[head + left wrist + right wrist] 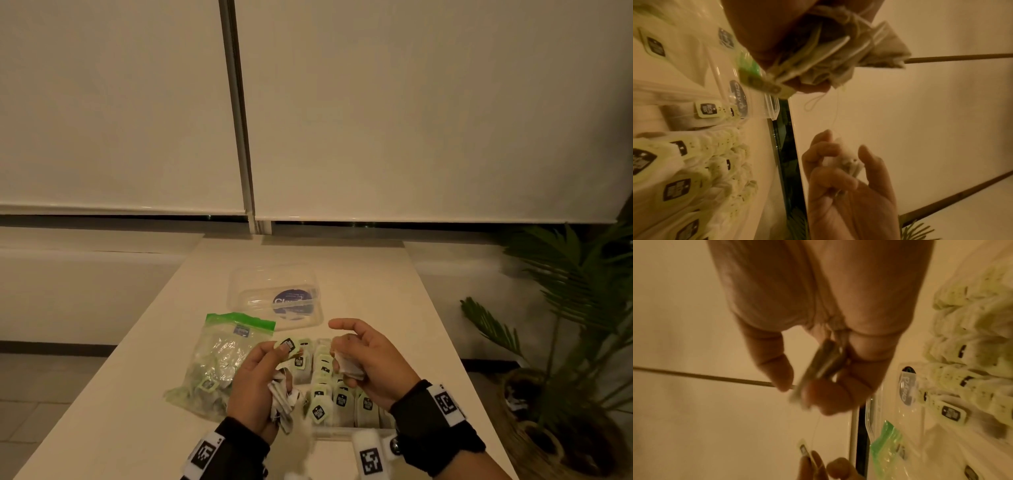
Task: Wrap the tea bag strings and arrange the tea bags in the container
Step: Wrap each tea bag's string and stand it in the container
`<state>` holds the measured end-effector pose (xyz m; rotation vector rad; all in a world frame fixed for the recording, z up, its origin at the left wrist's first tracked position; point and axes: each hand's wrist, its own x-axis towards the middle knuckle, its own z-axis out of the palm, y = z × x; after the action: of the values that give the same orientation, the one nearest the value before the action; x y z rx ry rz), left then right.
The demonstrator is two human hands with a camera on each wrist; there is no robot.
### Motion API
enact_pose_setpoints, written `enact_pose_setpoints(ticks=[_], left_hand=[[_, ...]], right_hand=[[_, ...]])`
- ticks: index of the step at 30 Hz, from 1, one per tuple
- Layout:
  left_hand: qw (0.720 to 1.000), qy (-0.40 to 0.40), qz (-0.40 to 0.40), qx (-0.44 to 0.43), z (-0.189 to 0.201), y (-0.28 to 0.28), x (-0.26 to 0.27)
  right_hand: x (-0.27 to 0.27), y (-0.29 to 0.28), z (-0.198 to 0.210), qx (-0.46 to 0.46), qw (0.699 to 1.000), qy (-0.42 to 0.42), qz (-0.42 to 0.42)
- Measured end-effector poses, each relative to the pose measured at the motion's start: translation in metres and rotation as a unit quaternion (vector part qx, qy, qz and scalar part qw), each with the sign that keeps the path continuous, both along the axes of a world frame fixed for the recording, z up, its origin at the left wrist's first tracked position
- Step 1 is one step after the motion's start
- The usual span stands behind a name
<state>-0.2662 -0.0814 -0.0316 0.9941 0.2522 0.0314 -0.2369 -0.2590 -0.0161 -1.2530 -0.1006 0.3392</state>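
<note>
My left hand pinches a green paper tag between thumb and finger and keeps a bunch of loose tea bags curled in its palm. A thin string runs from that tag to a single tea bag gripped by my right hand, whose index finger sticks out. In the right wrist view the tea bag sits between thumb and fingers. Below both hands lies the clear container, holding rows of upright tea bags with green tags.
A clear lid with a blue label lies further back on the white table. A green-topped zip bag of tea bags lies left of the container. A potted palm stands on the floor at the right.
</note>
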Motion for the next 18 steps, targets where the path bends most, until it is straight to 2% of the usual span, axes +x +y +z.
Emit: enact_pose_setpoints(ticks=[3, 6, 8, 11, 15, 18], left_hand=[[1.000, 0.001, 0.010, -0.025, 0.000, 0.006, 0.003], [0.998, -0.021, 0.000, -0.057, 0.005, 0.011, 0.006], [0.999, -0.036, 0.007, -0.032, 0.009, 0.014, 0.011], [0.997, -0.065, 0.027, 0.014, 0.014, 0.018, 0.020], [0.994, -0.095, 0.022, 0.051, 0.026, 0.021, 0.021], [0.992, -0.108, -0.008, 0.064, 0.037, 0.020, 0.015]], right_hand=[[-0.003, -0.009, 0.001, 0.058, 0.994, 0.060, 0.066], [-0.008, -0.009, -0.005, 0.040, 0.993, 0.064, 0.095], [-0.011, -0.006, -0.012, -0.042, 0.994, 0.036, 0.091], [-0.018, -0.001, -0.018, -0.172, 0.981, -0.005, 0.095], [-0.022, 0.006, -0.023, -0.244, 0.962, -0.028, 0.116], [-0.017, 0.012, -0.029, -0.318, 0.945, -0.049, 0.057]])
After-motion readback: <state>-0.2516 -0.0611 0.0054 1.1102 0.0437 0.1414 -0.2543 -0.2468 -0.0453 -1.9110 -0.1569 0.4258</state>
